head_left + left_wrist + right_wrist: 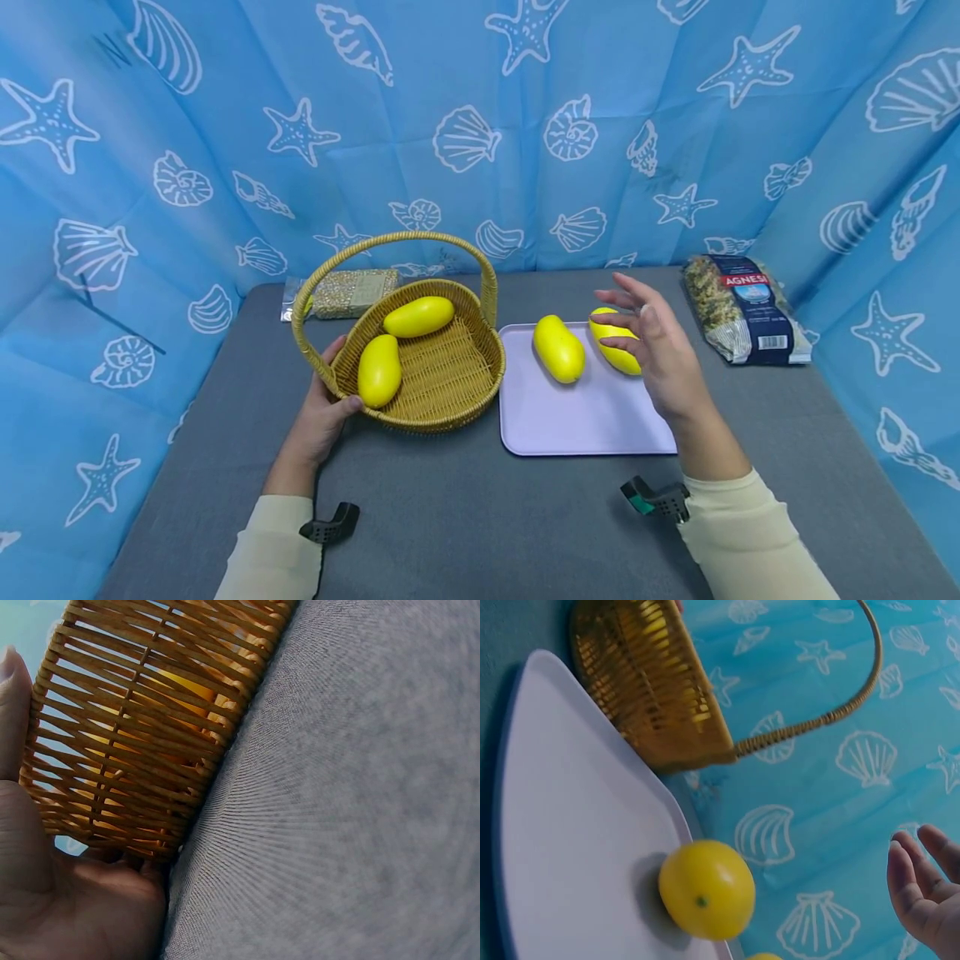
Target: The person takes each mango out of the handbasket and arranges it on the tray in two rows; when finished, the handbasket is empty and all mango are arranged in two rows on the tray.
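My left hand point(321, 425) grips the left side of a wicker basket point(457, 408), thumb over the rim and fingers around the outer wall. In the left wrist view the thumb lies along the rim of the woven wall point(142, 712). Two yellow mangoes point(418, 317) lie in the basket's left and back part. My right hand point(663, 358) is raised over the right side of a pale lilac tray point(592, 425), its fingers spread and holding nothing. On the tray lie a mango point(559, 350) and, partly hidden behind my fingers, another mango point(618, 354).
Behind the basket lies a clear bag of grains point(352, 293). A bag of pasta point(750, 312) lies at the back right of the grey table point(480, 525). A blue curtain point(420, 100) with shells and starfish closes off the back and sides.
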Motion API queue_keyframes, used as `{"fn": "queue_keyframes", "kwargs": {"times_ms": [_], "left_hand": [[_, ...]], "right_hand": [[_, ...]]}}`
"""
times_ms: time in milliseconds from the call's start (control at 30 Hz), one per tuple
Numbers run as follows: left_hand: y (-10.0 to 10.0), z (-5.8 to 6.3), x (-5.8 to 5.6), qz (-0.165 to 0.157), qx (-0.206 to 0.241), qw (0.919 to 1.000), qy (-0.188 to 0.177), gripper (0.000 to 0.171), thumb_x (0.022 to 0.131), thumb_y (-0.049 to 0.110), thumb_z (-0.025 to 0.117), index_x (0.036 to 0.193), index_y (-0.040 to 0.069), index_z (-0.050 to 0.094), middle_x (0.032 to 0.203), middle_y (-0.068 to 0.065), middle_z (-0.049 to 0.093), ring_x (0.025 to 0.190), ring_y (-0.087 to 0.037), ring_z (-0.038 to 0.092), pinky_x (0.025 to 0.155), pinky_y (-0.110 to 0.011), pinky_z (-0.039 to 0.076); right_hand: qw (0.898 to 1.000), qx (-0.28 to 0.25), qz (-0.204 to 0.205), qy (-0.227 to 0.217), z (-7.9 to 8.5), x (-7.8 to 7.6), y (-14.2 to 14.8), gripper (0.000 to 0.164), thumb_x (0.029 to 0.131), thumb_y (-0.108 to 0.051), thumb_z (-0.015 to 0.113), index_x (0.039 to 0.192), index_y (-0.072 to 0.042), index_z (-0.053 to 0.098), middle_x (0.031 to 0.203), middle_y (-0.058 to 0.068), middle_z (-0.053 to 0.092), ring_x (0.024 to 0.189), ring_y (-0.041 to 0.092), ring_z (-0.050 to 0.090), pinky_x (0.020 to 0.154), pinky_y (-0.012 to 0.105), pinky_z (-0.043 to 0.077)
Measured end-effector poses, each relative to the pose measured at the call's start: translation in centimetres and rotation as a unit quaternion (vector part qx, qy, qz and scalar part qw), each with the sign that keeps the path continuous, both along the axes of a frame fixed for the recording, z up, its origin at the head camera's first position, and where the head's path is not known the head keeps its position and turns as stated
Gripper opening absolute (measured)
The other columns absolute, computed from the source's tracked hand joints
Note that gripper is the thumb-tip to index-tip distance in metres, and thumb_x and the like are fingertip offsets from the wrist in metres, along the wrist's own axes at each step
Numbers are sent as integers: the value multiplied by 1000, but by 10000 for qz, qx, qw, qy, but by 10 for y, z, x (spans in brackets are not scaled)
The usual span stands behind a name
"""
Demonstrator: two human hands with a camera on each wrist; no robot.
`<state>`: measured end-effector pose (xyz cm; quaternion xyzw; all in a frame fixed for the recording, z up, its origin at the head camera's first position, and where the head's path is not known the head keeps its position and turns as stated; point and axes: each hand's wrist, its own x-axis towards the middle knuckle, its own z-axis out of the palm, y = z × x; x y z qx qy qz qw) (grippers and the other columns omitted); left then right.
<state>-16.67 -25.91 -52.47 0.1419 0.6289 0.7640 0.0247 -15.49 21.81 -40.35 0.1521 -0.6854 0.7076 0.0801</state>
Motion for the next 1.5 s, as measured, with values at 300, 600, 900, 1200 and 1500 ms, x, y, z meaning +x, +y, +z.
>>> {"fn": "queue_keyframes", "kwargs": {"times_ms": [300, 600, 900, 1200, 1500], "left_hand": [[0, 0, 0, -6, -2, 10000, -25, 94, 104, 5, 77, 176, 19, 18, 176, -18, 20, 148, -25, 38, 111, -28, 44], [2, 1, 0, -23, -20, 10000, -53, 95, 104, 3, 76, 176, 17, 15, 177, -17, 19, 149, -26, 37, 111, -29, 43], [4, 2, 1, -9, -21, 10000, -49, 93, 104, 2, 75, 176, 20, 18, 177, -17, 19, 150, -25, 36, 112, -29, 42], [2, 1, 1, -17, -35, 10000, 22, 93, 104, 3, 75, 176, 20, 19, 176, -18, 19, 149, -24, 37, 111, -28, 43], [1, 1, 0, -1, -31, 10000, 30, 95, 103, 7, 78, 176, 19, 18, 176, -20, 19, 147, -23, 40, 109, -28, 45]], "right_hand": [[9964, -15, 823, 193, -13, 3, -22, 75, 116, -55, 38, 168, -1, 32, 156, 27, 47, 132, 46, 51, 100, 39, 50], [9871, 313, 1566, -54, -23, 10, -47, 66, 118, -48, 30, 169, -7, 31, 158, 26, 45, 137, 45, 51, 105, 44, 50], [9739, 355, 2241, 99, -33, 18, -72, 80, 115, -61, 33, 170, -3, 27, 159, 25, 43, 136, 55, 49, 106, 57, 49], [9633, 255, 2665, 174, -33, 23, -104, 84, 114, -66, 34, 170, -3, 26, 160, 24, 42, 138, 51, 51, 105, 66, 45], [9651, 290, 2602, -55, -34, 10, -139, 81, 111, -56, 57, 168, -3, 32, 158, 23, 45, 138, 42, 54, 110, 60, 46]]}}
